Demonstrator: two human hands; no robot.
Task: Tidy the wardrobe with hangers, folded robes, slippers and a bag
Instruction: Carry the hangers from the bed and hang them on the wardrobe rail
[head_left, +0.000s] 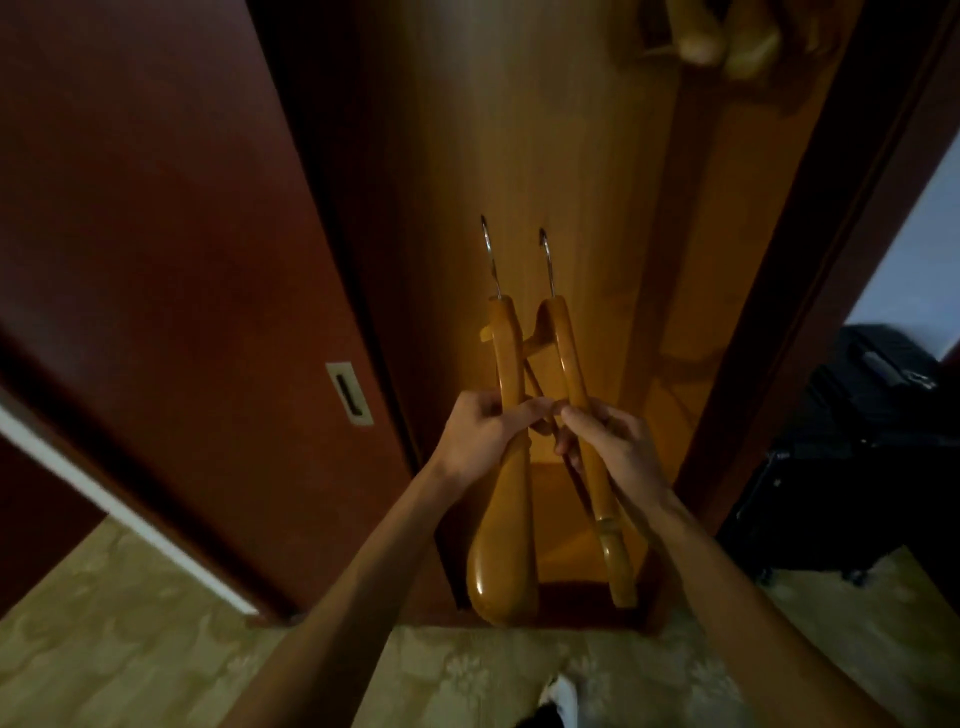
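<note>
Open amber-wood wardrobe (571, 156) ahead. Left hand (480, 436) and right hand (615, 447) each grip 1 glossy honey-coloured wooden hanger (511, 467), (571, 358). Hanging step: next, hooks must reach the rail, which is not visible.

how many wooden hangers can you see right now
4, as far as I can tell. The left hand grips one hanger, the right hand grips another. About two more hang blurred at the top right; others may be hidden.
</note>
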